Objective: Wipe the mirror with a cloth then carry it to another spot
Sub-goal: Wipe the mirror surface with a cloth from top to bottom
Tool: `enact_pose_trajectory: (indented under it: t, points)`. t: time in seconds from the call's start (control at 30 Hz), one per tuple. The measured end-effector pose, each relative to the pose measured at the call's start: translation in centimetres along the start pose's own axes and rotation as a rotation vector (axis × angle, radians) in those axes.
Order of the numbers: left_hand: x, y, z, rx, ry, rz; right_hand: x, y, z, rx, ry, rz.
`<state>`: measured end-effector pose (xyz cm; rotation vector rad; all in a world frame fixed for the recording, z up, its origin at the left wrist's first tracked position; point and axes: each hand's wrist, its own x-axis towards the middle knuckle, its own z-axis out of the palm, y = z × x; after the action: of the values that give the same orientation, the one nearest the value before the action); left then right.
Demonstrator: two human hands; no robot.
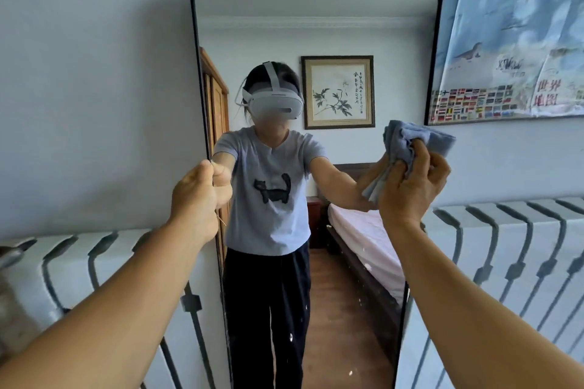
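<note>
The mirror (316, 25) stands tall in the middle of the frame, leaning on the wall. My left hand (197, 196) is closed round its dark left edge at mid-height, steadying it. My right hand (410, 186) has its fingers clenched on the bunched blue cloth (401, 145), pressed at the glass near the right edge — so I judge I'm in the wiping step. White specks dot the lower glass; next I'd sweep the cloth down there, keeping the frame braced — carrying comes later.
</note>
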<state>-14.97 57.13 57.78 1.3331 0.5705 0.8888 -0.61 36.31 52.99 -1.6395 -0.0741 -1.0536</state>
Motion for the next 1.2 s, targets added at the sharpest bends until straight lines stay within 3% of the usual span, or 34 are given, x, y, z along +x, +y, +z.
enact_pose_trajectory:
  t: [0.13, 0.3, 0.6, 0.87, 0.97, 1.2]
  points:
    - [0.4, -1.8, -0.9, 0.037, 0.056, -0.089, -2.3, -0.9, 0.8, 0.055, -0.043, -0.016]
    - [0.0, -3.2, -1.9, -0.039, -0.137, -0.090, -7.2, -2.5, 2.9, 0.111, -0.166, -0.071]
    - [0.5, -4.4, -3.4, -0.116, -0.142, -0.312, -17.4, -7.2, 7.3, 0.149, -0.433, -0.468]
    - [0.8, -4.0, -4.5, -0.191, -0.217, -0.332, -19.1, -7.6, 7.6, 0.104, -0.556, -0.566]
    - [1.1, -4.0, -4.3, -0.191, -0.202, -0.325, -17.3, -6.1, 6.2, 0.056, -0.540, -0.563]
    - [1.1, -4.7, -2.9, -0.047, -0.099, -0.291, -12.0, -1.0, 1.7, -0.018, -0.346, -0.318]
